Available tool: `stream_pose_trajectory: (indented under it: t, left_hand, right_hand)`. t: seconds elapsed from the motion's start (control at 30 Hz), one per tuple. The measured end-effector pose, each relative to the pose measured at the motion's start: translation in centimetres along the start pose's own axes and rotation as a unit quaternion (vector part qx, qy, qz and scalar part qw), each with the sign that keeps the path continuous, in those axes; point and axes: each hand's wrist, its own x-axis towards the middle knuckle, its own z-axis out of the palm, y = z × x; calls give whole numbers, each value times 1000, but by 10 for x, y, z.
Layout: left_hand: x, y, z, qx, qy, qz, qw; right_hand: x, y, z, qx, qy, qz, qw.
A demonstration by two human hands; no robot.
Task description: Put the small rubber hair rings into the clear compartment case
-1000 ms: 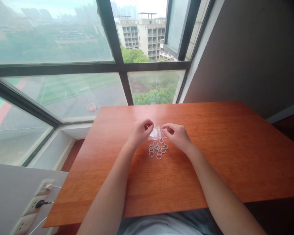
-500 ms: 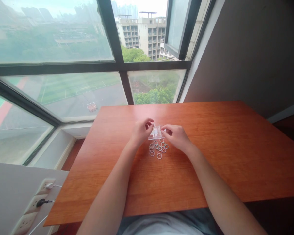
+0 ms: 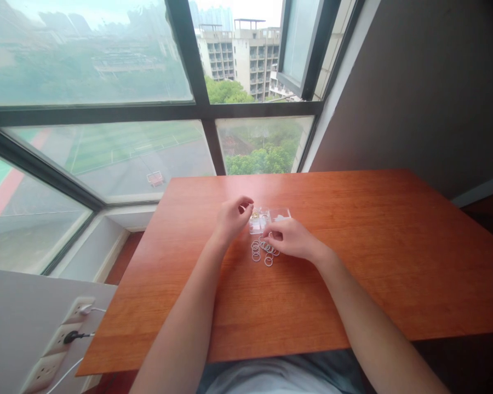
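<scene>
A small clear plastic box with compartments stands open on the table, its transparent lid folded out to the right. Gold-coloured bits show in its far left part. My left hand is at the box's left edge, thumb and forefinger curled close together; what they hold, if anything, is too small to make out. In front of the box lie several pale rings, some overlapping. My right hand is over the right side of these rings, fingertips pinched beside the box's near edge and hiding part of the pile.
The brown wooden table stretches away to the right. Windows rise behind and to the left. Wall sockets with plugged-in cables are at the lower left, below the table's left edge.
The box's lid has swung open to the right. My right hand has come from the box's right side down toward me, over the rings. My left hand has shifted slightly left.
</scene>
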Motion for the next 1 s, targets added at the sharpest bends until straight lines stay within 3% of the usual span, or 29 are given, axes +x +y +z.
stream_pose_trajectory:
  t: [0.1,0.23,0.4,0.73,0.87,1.0]
  left_hand:
    - [0,0,0,-1,2,-3,1000]
    - [0,0,0,-2,2,-2,1000]
    - [0,0,0,2,-5,3,1000]
    - [0,1,0,6,-5,6,1000]
    - [0,0,-1,6,-7,13,1000]
    - [0,0,1,3,-13,20,1000]
  right_hand:
    - [-2,-4,2,-12,-43,-9,999]
    - [-3,-4,4,-40,-35,7,999]
    - [-3,-4,2,-42,-69,19,997]
    - [-1,-5,0,-32,-60,26,997]
    - [1,-3,0,1,2,32,999]
    - [4,-2,-2,38,138,41,989]
